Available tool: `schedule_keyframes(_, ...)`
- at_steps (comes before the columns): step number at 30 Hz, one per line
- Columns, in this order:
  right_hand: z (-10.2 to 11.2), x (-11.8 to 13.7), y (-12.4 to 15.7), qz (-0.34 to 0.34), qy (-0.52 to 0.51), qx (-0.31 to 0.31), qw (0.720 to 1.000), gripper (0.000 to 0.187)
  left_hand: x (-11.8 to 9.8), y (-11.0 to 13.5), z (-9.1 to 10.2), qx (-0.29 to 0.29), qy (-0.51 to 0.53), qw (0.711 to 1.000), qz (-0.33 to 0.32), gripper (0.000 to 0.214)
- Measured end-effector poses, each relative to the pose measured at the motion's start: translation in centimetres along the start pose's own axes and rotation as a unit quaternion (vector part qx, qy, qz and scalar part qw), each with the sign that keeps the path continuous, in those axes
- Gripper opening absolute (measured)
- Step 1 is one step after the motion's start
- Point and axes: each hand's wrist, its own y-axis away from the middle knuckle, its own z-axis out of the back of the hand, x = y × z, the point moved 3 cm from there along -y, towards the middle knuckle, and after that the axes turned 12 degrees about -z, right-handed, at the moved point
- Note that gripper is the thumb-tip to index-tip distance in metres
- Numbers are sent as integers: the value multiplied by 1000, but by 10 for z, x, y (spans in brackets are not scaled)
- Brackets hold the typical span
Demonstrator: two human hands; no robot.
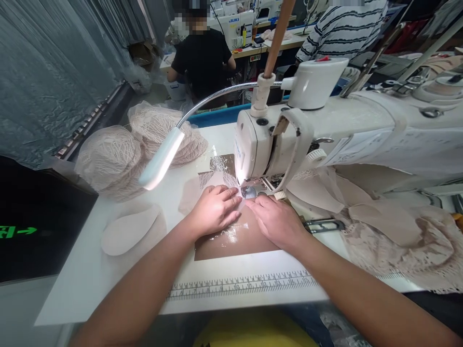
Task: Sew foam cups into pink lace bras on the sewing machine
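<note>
A pale beige lace piece (221, 179) lies under the lit needle area of a white sewing machine (253, 144). My left hand (217, 209) rests flat on it, left of the presser foot (249, 184), with fingers stretched and slightly apart. Just right of the foot is my right hand (275, 219), its fingertips pressed together at the cloth's edge; what lies between them is mostly covered. Beneath both hands is a shiny brown sheet (231, 243) on the white table (152, 289).
Stacks of lace cups (108, 156) stand at the left behind a gooseneck lamp (162, 159). A smooth beige cup piece (130, 230) lies nearer. Ruffled beige fabric (415, 246) piles up at right. A printed ruler (238, 286) runs along the front. Two people sit beyond.
</note>
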Motion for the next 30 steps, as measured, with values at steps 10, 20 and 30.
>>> schedule_keyframes(10, 0, -3, 1, 10, -33, -2, 999, 39, 11, 2, -3, -31, -4, 998, 55, 40)
schedule_keyframes(20, 1, -5, 1, 21, -74, -12, 997, 35, 27, 10, -7, -53, -45, 988, 141, 42)
schedule_keyframes(30, -1, -7, -1, 27, -85, -1, 996, 36, 39, 18, 5, 12, -68, 959, 276, 45)
